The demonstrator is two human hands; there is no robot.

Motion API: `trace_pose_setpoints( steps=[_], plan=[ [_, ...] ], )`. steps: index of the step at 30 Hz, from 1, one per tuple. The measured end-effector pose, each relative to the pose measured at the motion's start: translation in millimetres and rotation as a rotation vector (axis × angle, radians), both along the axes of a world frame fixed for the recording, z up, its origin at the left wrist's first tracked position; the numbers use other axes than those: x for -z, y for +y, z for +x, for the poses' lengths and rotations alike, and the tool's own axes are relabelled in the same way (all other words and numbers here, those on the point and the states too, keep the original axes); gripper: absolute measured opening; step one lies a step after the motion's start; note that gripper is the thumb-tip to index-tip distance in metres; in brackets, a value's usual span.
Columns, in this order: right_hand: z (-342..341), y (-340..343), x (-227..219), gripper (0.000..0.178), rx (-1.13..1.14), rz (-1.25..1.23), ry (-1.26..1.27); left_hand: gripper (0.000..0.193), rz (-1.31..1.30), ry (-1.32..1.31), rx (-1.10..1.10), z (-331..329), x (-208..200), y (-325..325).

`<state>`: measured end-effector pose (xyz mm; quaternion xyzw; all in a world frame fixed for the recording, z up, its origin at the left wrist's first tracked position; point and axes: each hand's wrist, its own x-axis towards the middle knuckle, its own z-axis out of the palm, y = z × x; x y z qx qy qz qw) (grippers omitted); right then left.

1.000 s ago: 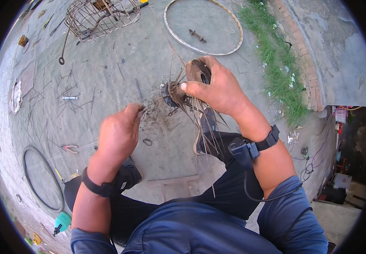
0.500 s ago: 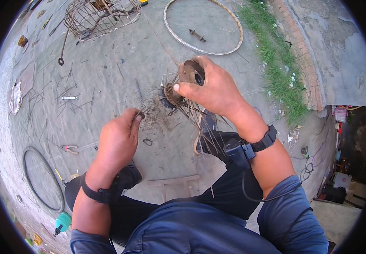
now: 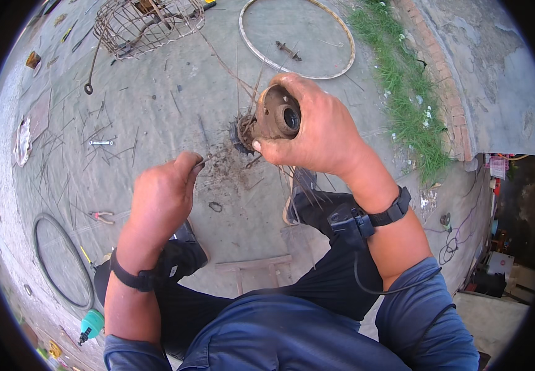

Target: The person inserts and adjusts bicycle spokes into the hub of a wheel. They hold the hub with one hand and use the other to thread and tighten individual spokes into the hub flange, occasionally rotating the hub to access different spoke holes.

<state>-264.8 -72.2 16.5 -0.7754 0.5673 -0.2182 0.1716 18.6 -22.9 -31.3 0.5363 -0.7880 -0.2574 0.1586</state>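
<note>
In my right hand (image 3: 326,127) is a rusty wheel hub (image 3: 270,120), gripped with the thumb below and the fingers over its drum-shaped end. That open end is tilted toward me and shows a dark round bore. A dark toothed sprocket (image 3: 241,135) shows at the hub's far left end. Thin rusty spokes (image 3: 308,185) hang from the hub below my hand, and others stick out above it. To the left, my left hand (image 3: 162,195) is closed in a pinch, thumb against forefinger. A small dark tip shows between them; its kind is unclear. The two hands are apart.
Loose spokes lie scattered on the left, around a spanner (image 3: 101,143). Pliers (image 3: 102,217) and a black tyre (image 3: 63,263) are nearer. A wire basket (image 3: 147,31) and a bare wheel rim (image 3: 349,46) lie at the back. Crumbled dirt (image 3: 218,173) covers the ground below the hub.
My right hand has turned the hub, so its open end faces me more and the spokes point differently. My left hand has moved slightly left and up, away from the hub.
</note>
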Motion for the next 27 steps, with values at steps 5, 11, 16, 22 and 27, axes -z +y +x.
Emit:
trace_pose_setpoints(
  steps=[5, 11, 16, 22, 27],
  plan=[
    [9, 5, 7, 0.089, 0.072, -0.118, 0.077, 0.014, 0.24, 0.281, -0.123, -16, -6, 12],
    [-2, -6, 5, 0.083, 0.192, 0.127, -0.261, 0.016, 0.35, 0.354, -0.262, -27, -2, 12],
    [-5, -4, 0, 0.081, 0.188, 0.3, -0.254, 0.017, 0.156, 0.265, -0.168, -24, 6, 13],
    [4, -2, 5, 0.082, 0.257, 0.204, -0.254, 0.015, 0.241, 0.338, -0.184, -35, 11, 24],
    [5, -1, 9, 0.083, 0.271, 0.21, -0.291, 0.019, 0.661, 0.535, -0.296, -46, -7, 25]
  ],
)
